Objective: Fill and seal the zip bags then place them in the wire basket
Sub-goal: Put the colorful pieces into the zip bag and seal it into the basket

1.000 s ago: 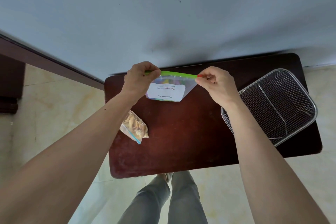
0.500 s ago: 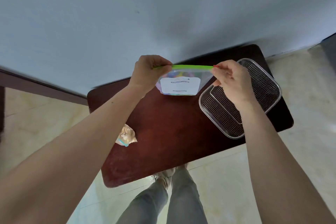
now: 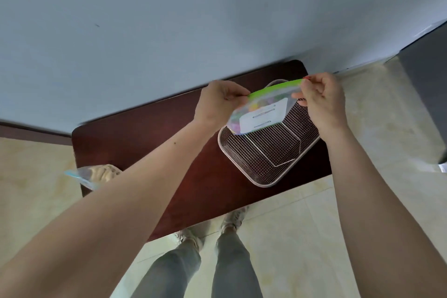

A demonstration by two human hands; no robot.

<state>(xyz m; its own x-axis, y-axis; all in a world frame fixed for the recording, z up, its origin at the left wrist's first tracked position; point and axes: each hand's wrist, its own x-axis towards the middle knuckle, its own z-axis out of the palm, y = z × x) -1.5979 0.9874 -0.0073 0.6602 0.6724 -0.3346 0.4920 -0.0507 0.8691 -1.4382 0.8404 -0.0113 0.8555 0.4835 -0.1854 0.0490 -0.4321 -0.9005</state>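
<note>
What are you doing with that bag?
A person holds a clear zip bag with a green top strip and a white label by its two top corners, the left hand at one end and the right hand at the other. Colourful bits show inside. The bag hangs in the air over a silver wire mesh basket, which sits on a dark red-brown table. Another clear bag of pale pieces lies at the table's left edge.

wire basket [image 3: 271, 152] open-topped, wall [image 3: 169, 19] close behind

Bare forearms, no sleeves – grey trousers [image 3: 232, 268] – pale worn shoes [image 3: 233, 219]
</note>
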